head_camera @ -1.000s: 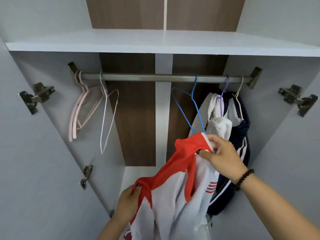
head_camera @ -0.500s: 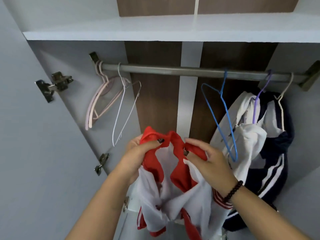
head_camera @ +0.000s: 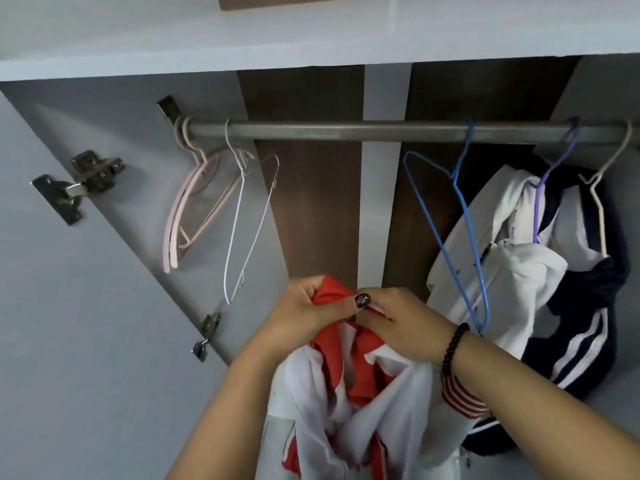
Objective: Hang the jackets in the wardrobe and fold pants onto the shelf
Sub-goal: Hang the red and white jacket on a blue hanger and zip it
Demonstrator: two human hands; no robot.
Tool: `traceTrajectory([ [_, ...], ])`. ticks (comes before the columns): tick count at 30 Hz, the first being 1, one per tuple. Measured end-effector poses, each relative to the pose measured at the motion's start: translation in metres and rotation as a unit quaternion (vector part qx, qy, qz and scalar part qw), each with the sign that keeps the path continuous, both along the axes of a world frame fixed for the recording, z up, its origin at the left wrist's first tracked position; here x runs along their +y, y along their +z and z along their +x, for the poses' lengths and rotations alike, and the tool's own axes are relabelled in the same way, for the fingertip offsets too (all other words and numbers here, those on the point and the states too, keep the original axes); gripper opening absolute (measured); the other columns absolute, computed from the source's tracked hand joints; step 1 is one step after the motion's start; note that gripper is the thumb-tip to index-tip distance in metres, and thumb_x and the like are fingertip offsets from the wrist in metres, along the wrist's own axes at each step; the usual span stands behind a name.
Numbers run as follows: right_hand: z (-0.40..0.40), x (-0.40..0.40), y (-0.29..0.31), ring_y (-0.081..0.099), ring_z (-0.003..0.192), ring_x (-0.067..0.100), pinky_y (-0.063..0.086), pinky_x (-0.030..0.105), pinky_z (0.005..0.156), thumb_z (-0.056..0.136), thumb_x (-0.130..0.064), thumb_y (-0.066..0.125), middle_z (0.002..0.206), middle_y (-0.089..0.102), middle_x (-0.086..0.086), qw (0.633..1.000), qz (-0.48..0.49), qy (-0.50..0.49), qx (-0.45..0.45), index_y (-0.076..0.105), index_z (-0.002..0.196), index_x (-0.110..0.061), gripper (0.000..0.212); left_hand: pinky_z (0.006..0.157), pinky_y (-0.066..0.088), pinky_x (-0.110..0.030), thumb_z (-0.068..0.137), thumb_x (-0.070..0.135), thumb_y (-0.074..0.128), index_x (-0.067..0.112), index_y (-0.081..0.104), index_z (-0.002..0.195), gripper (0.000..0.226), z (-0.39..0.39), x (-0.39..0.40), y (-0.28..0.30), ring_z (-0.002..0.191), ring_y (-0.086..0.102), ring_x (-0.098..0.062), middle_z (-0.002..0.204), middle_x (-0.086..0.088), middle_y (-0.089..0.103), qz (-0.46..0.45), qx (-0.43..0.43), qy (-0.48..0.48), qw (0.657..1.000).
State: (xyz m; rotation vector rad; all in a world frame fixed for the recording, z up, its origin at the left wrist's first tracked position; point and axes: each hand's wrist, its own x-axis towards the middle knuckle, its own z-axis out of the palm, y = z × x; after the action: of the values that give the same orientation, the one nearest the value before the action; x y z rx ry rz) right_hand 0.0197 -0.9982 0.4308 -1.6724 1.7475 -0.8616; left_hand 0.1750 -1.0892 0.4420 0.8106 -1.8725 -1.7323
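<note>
- Jacket (head_camera: 349, 403): I am gripping its red collar in left hand (head_camera: 304, 317) and right hand (head_camera: 405, 327), below the rail (head_camera: 346, 130).
- Step: hanging; not yet on a hanger.
- Next: probably freeing one grip for the blue hanger (head_camera: 460, 237).

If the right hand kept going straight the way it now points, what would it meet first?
The right hand points leftward, so it would meet the left hand at once; both already grip the red collar together.
</note>
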Motion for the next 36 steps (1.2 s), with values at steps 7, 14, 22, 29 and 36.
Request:
traceTrajectory([
  [7,-0.035,0.007,0.016,0.056,0.064,0.012,0.043,0.029,0.064,0.094,-0.018,0.056,0.064,0.058,-0.002,0.987,-0.046,-0.116,0.1,0.058,0.072,-0.018,0.022,0.065,0.046,-0.013,0.078,0.021,0.078,0.031,0.064,0.084,0.018,-0.016,-0.016,-0.022,0.068,0.063,0.001,0.07,0.019,0.065,-0.133,-0.184,-0.121,0.966],
  [14,-0.047,0.012,-0.002,0.055,0.061,0.008,0.042,0.021,0.063,0.09,-0.015,0.062,0.06,0.057,-0.007,0.96,-0.051,-0.269,0.059,0.053,0.062,-0.03,0.033,0.073,0.045,-0.019,0.093,0.03,0.058,0.023,0.064,0.115,0.024,-0.042,-0.042,-0.05,0.088,0.065,-0.017,0.1,0.003,0.068,-0.376,-0.283,-0.04,0.881],
  [22,-0.048,0.012,-0.019,0.05,0.058,0.013,0.041,0.024,0.062,0.089,-0.014,0.062,0.062,0.059,0.008,0.919,-0.078,-0.385,0.035,0.059,0.067,-0.012,0.023,0.079,0.049,-0.029,0.086,0.032,0.07,0.021,0.061,0.099,0.018,-0.065,-0.059,-0.062,0.083,0.061,-0.015,0.096,0.001,0.065,0.024,-0.196,0.031,0.98],
  [29,-0.038,0.047,-0.063,0.064,0.082,0.004,0.048,0.02,0.08,0.09,-0.009,0.061,0.08,0.069,-0.014,0.922,-0.016,-0.388,-0.003,0.06,0.077,-0.038,0.032,0.081,0.055,-0.038,0.059,0.036,0.076,0.012,0.069,0.072,0.028,-0.098,-0.067,-0.031,0.079,0.068,-0.031,0.073,-0.011,0.069,0.229,-0.064,0.06,0.969],
  [36,-0.06,0.042,-0.022,0.067,0.058,0.019,0.052,0.027,0.064,0.091,-0.002,0.049,0.061,0.068,-0.004,0.9,-0.062,-0.43,-0.04,0.06,0.083,-0.025,0.026,0.076,0.054,-0.039,0.082,0.004,0.059,0.01,0.069,0.071,0.016,-0.112,-0.047,0.022,0.073,0.066,-0.028,0.071,-0.012,0.067,0.098,-0.004,0.021,0.995],
])
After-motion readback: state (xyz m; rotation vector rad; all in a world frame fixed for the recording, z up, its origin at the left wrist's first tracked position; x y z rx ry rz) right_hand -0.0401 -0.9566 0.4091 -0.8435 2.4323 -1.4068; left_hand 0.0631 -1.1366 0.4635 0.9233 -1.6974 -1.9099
